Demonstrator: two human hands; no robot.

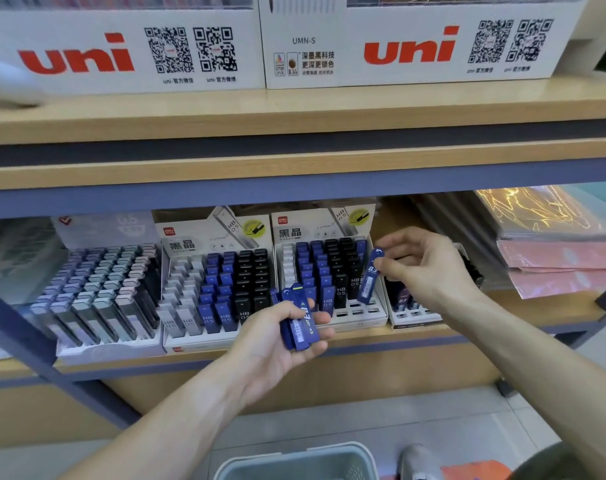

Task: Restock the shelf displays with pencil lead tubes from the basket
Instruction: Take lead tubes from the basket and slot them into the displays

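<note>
My left hand (277, 344) holds a bundle of blue pencil lead tubes (299, 320) in its palm, in front of the lower shelf. My right hand (422, 268) pinches a single blue lead tube (370, 277) upright by its upper part. That tube hangs at the right edge of a white display box (329, 271) filled with white, blue and black tubes. Behind my right hand stands a dark display box (412, 308), largely hidden, with open slots at its front. A grey basket (296, 462) sits on the floor below; its inside is cut off.
Two more display boxes of lead tubes (218, 285) (100, 289) stand to the left on the wooden shelf (363, 341). Stacked pink plastic folders (558, 265) lie at the right. White "uni" boxes (412, 46) sit on the shelf above. A shoe (415, 460) is beside the basket.
</note>
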